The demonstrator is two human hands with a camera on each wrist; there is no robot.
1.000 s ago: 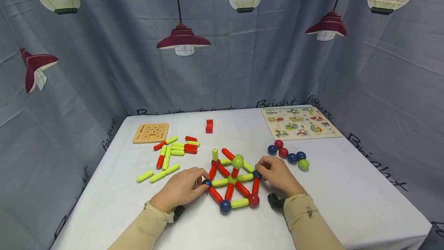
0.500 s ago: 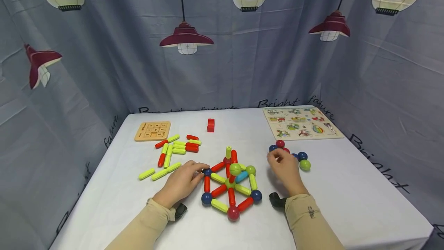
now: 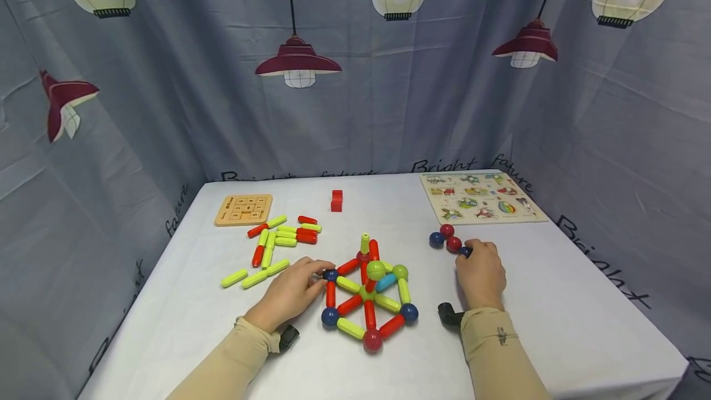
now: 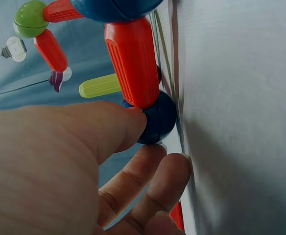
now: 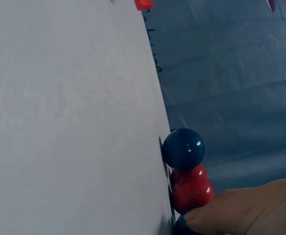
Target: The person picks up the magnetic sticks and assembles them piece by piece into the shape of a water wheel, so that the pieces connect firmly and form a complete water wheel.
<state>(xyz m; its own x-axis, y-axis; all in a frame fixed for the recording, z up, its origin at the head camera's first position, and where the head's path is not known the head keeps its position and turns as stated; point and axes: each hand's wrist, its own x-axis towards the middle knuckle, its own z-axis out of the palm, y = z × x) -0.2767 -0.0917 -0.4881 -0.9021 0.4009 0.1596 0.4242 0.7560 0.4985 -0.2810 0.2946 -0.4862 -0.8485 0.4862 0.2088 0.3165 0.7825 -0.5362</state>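
Observation:
A wheel-shaped frame of magnetic rods and balls lies on the white table, with red, yellow-green and light blue rods such as this red rod (image 3: 370,315). A green ball (image 3: 376,270) tops a red rod rising from its hub. My left hand (image 3: 294,294) pinches the dark blue ball (image 4: 161,117) at the frame's left corner, thumb on one side and fingertips on the other. To the right of the frame, my right hand (image 3: 482,273) grips a loose dark blue ball (image 3: 465,252), thumb pressed on it in the right wrist view. It hides the neighbouring balls.
Two red balls, such as this red ball (image 3: 453,244), and another blue ball (image 3: 436,239) lie beside the right hand. Several loose rods (image 3: 268,250) lie at left. Farther back are a wooden number puzzle (image 3: 243,210), a red block (image 3: 336,201) and a picture board (image 3: 482,196).
The frame was turned between the first two frames, and my right hand left its corner. Since then the right hand has moved right onto a loose blue ball, while my left hand stays put.

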